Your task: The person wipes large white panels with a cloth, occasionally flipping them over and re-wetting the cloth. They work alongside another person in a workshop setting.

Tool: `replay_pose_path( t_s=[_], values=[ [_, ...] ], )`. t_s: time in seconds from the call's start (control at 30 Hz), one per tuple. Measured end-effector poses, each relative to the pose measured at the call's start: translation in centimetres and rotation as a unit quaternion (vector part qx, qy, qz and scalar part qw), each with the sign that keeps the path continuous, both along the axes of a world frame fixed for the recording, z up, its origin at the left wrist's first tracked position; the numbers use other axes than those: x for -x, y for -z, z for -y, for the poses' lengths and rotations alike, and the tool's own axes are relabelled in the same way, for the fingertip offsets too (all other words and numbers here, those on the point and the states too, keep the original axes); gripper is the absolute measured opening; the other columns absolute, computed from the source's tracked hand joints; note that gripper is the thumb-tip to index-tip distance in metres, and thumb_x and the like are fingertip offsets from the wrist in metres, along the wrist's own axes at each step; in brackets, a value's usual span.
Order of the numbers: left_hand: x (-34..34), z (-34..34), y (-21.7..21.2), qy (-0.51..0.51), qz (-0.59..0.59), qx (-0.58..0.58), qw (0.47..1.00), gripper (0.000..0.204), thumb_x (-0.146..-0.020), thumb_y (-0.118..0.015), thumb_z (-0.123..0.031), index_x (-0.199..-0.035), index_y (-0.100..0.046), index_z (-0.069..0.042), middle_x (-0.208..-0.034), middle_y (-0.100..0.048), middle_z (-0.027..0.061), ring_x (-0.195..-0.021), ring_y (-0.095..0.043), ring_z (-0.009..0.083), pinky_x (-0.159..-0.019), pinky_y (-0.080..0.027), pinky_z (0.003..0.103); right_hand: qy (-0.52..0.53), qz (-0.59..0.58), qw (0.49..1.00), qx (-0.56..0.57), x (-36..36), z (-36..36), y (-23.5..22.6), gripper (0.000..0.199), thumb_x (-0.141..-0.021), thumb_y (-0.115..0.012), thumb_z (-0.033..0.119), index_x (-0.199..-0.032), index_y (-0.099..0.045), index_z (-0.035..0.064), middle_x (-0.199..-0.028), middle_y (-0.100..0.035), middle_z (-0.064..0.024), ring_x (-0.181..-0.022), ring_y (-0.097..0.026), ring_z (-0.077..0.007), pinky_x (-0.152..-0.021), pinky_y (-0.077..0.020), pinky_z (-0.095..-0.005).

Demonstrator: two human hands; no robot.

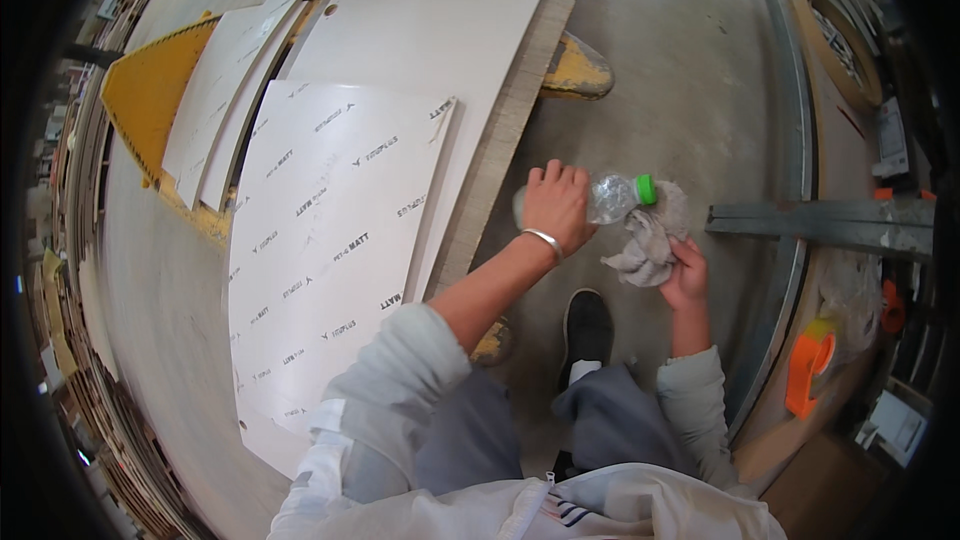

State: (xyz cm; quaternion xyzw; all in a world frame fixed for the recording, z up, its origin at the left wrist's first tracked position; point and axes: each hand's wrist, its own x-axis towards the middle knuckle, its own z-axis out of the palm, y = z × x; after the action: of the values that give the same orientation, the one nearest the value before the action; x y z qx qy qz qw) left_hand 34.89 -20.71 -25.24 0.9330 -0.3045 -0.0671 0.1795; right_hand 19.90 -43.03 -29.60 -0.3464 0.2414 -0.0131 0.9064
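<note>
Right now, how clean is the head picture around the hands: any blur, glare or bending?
Head view: the left hand on the clear plastic bottle with a green cap and the right hand with the crumpled grey cloth are fairly sharp; the white laminate sheets are evenly lit, no harsh glare; straight edges bow toward the rim; the left edge smears; dark corners.

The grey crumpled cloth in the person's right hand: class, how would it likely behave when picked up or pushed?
The grey crumpled cloth is probably floppy: it bunches in folds in the right hand. Likely light, since it hangs from a loose hold. Pushed, it would probably slide or bunch rather than roll, unlike the clear plastic bottle with a green cap.
</note>
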Motion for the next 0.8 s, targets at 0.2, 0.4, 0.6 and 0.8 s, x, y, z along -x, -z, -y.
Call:
replay_pose_path(
  t_s=[0.2, 0.4, 0.6, 0.8],
  values=[
    [-1.1, 2.6, 9.8, -0.154, -0.206, 0.274, 0.927, 0.082, -0.063, -0.093, -0.016, -0.134, -0.052, -0.009, -0.132, -0.059, 0.0178, -0.130, -0.051, 0.0379, -0.109, -0.047, 0.045, -0.011, 0.040, 0.992, -0.119, -0.4, -0.2, -1.0, 0.056, -0.105, -0.052, 0.028, -0.150, -0.043, -0.0038, -0.146, -0.056, -0.0203, -0.131, -0.056, -0.0413, -0.114, -0.0425, -0.0527],
    [-0.9, 2.8, 10.5, -0.158, -0.261, 0.245, 0.920, 0.086, -0.070, -0.088, -0.010, -0.143, -0.043, -0.008, -0.140, -0.055, 0.0190, -0.135, -0.050, 0.0403, -0.112, -0.045, 0.046, -0.010, 0.031, 0.995, -0.097, 2.2, 1.4, -0.8, 0.060, -0.104, -0.055, 0.032, -0.154, -0.040, 0.0029, -0.152, -0.051, -0.0174, -0.138, -0.050, -0.0387, -0.116, -0.0392, -0.0547],
    [10.3, -9.8, 2.0, -0.228, -0.253, 0.205, 0.918, 0.042, -0.090, -0.072, -0.021, -0.127, -0.060, -0.007, -0.117, -0.069, 0.0163, -0.117, -0.062, 0.0391, -0.102, -0.050, 0.048, -0.095, 0.057, 0.993, 0.046, -2.5, -3.8, -6.2, 0.059, -0.101, -0.058, 0.022, -0.154, -0.041, 0.0010, -0.150, -0.053, -0.0175, -0.136, -0.053, -0.0362, -0.115, -0.0426, -0.0502],
    [23.8, -35.3, -3.4, -0.428, 0.100, 0.050, 0.897, 0.050, -0.080, -0.065, -0.003, -0.129, -0.059, -0.002, -0.142, -0.056, 0.0190, -0.135, -0.047, 0.0410, -0.113, -0.035, 0.052, -0.235, 0.194, 0.787, 0.536, -16.8, -22.5, -8.7, 0.044, -0.095, -0.065, 0.005, -0.138, -0.062, 0.0009, -0.136, -0.061, -0.0148, -0.126, -0.060, -0.0281, -0.108, -0.0457, -0.0356]
  ],
)
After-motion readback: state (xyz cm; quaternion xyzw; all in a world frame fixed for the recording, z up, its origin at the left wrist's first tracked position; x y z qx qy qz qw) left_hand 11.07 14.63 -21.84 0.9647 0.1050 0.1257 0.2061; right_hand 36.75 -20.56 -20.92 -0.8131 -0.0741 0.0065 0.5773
